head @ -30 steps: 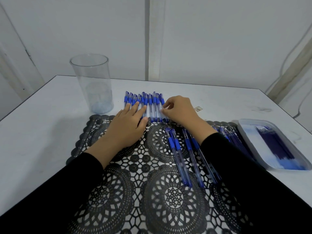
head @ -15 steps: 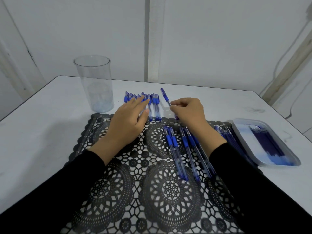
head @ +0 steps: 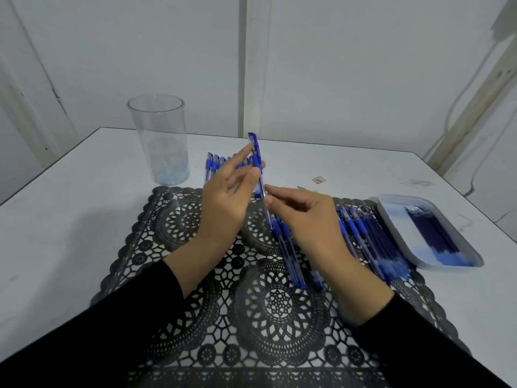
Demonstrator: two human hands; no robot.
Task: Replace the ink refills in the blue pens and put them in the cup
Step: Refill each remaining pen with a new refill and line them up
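A blue capped pen (head: 256, 158) stands nearly upright in the air above the mat. My right hand (head: 305, 219) pinches its clear barrel at the lower end. My left hand (head: 226, 203) is raised beside it, thumb and fingertips touching the blue cap. Behind my hands a row of blue pens (head: 215, 166) lies at the mat's far edge. More blue pens (head: 291, 256) lie on the mat under my right wrist, and another bunch (head: 372, 239) lies to the right. An empty clear cup (head: 162, 138) stands upright at the far left.
A black lace mat (head: 251, 303) covers the near middle of the white table (head: 70, 219). A white tray (head: 391, 219) holding dark blue refills (head: 430, 233) sits at the right edge of the mat. The wall runs close behind the table.
My right hand lifted one pen out of the far row and raised it upright. My left hand left the row, rose from the mat and came to the pen's cap.
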